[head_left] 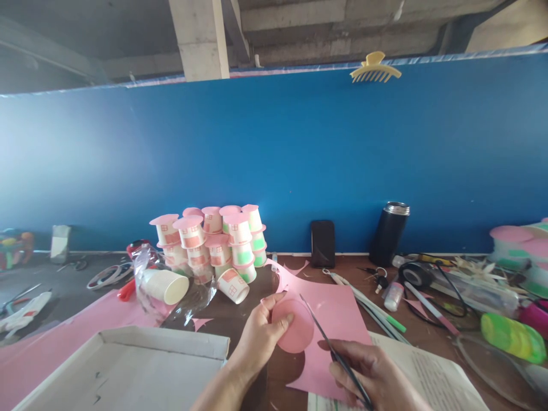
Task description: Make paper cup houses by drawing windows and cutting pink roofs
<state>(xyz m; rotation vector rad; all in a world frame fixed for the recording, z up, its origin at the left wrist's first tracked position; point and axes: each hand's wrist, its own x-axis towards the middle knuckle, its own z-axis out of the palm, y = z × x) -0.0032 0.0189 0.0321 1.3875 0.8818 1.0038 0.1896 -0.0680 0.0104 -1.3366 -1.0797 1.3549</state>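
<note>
My left hand pinches a round pink paper disc between thumb and fingers. In my right hand is a pair of dark scissors, seen nearly edge-on, so I cannot tell how far the blades are apart. Their tip points up toward the disc's right edge. Under both lies a pink paper sheet with curved cut-outs along its left side. Stacked paper cups with printed windows and pink disc tops stand behind my left hand. One printed cup lies tipped over near them.
A white box lid lies at front left, near plain cups in a plastic sleeve. A phone and black flask stand along the blue partition. Printed paper, cables and a yellow-green container are to the right.
</note>
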